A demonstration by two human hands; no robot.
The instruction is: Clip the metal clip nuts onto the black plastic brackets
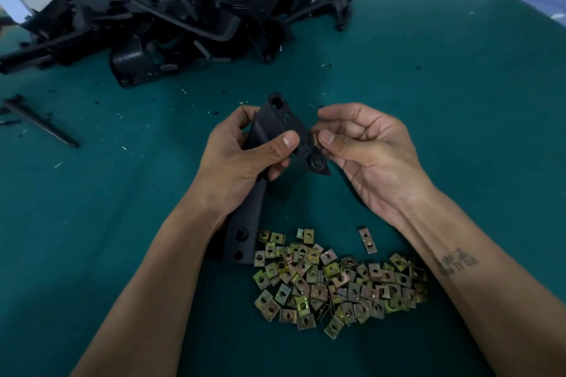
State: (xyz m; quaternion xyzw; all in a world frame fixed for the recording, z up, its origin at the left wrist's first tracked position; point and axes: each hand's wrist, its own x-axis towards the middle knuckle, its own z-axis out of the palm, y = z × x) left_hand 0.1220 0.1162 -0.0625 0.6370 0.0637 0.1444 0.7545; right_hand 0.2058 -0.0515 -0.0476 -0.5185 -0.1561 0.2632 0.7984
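On the green table [428, 101], your left hand [242, 156] gripped 1 black bracket [275, 128]; your right hand [361, 150] pinched 1 clip nut [315, 140] against its edge.

A green bench [428, 101] is seen; clip nuts [337, 281] are heaped on it, black brackets [171, 15] piled well beyond them.

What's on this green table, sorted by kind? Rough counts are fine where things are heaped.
Hands: 2, left hand and right hand
Bracket in hand: 1
Clip nut being pinched: 1
Bracket heap: 1, too tangled to count pieces
Loose black strip: 1
Clip nut pile: 1, dozens of nuts
Long clip lying apart: 1
Total: 8 entries
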